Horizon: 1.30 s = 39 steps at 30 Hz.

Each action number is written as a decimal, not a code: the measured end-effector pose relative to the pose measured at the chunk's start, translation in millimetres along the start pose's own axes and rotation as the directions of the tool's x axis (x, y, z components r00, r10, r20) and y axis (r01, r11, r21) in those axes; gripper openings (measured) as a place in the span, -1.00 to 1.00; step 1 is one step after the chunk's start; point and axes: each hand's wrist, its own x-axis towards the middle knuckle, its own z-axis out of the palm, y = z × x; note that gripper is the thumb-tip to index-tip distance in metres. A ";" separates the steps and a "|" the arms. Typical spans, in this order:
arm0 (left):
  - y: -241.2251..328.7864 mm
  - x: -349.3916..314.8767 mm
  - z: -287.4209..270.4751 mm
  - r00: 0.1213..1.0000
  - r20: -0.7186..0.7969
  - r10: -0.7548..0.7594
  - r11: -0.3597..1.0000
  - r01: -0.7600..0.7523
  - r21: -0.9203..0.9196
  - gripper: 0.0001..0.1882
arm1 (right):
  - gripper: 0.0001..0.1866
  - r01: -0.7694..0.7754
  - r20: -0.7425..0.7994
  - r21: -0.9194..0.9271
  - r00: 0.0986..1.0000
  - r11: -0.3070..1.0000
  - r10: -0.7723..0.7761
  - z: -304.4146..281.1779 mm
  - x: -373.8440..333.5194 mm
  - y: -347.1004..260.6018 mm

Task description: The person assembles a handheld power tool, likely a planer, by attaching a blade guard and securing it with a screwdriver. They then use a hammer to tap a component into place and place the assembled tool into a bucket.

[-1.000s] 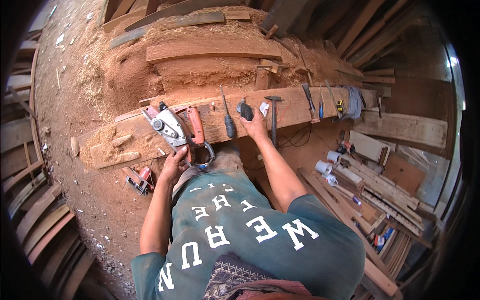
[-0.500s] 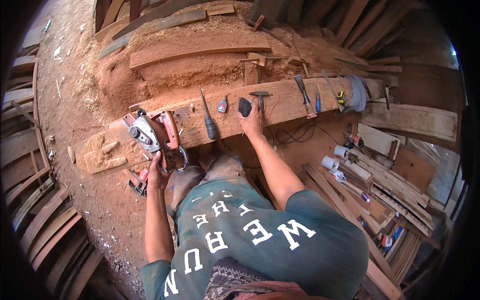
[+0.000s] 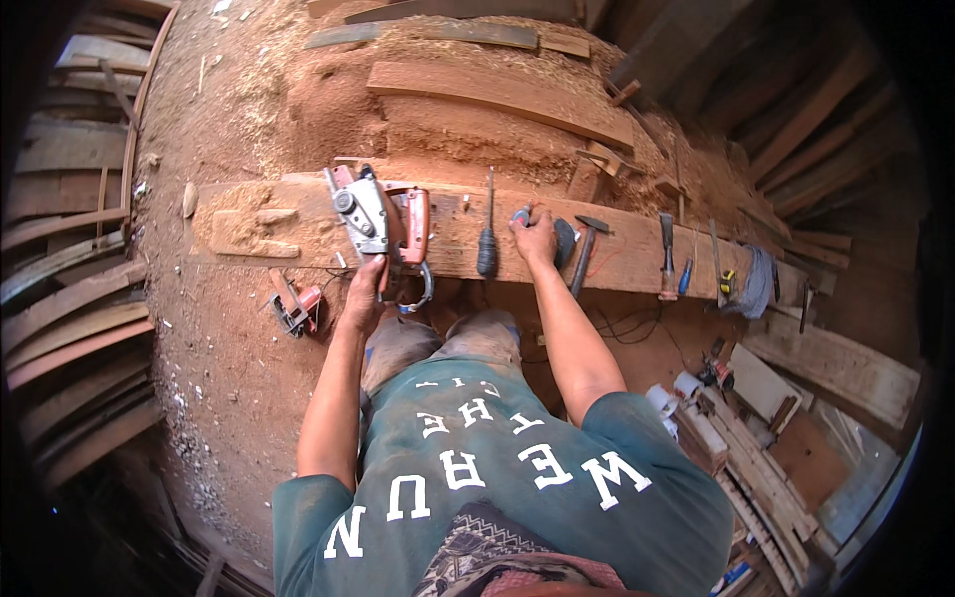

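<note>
On the wooden beam's left part rests a red and silver electric planer; my left hand is closed on its near end. My right hand has its fingers closed around a small grey-blue bottle on the beam, mostly covered by the fingers. Just right of that hand lies a dark block, beside a hammer with its head pointing away from me. Between planer and bottle lies a long thin-shafted tool with a dark wrapped handle.
Farther right on the beam are a chisel, a blue-handled tool, a yellow tape measure and coiled rope. A red power tool sits on the ground at left. Sawdust and planks lie beyond.
My right hand has let go of the dark block, now beside the hammer, and taken hold of the small bottle. My left hand stays on the planer. The whole view has turned and shifted.
</note>
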 end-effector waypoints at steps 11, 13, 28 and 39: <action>10.3 1.8 -4.0 0.993 -0.117 -0.009 0.997 0.000 -0.080 -0.49 | -0.75 0.212 0.020 0.461 0.968 0.862 -0.250 -7.5 -23.4 -35.4; 18.5 1.7 0.4 0.987 -0.158 0.002 0.998 -0.012 -0.056 -0.55 | -0.76 0.305 0.033 0.553 0.922 0.775 -0.386 -24.1 -52.0 -79.8; 37.0 8.9 -0.3 0.995 -0.098 -0.036 0.998 0.030 -0.064 -0.56 | -0.75 0.890 0.310 0.101 0.397 0.445 -0.864 -16.0 -92.3 -240.3; 42.5 6.4 3.7 0.989 -0.146 0.015 1.000 -0.015 -0.001 -0.50 | -0.75 0.969 0.396 -0.083 0.247 0.234 -0.885 -0.4 -96.4 -269.5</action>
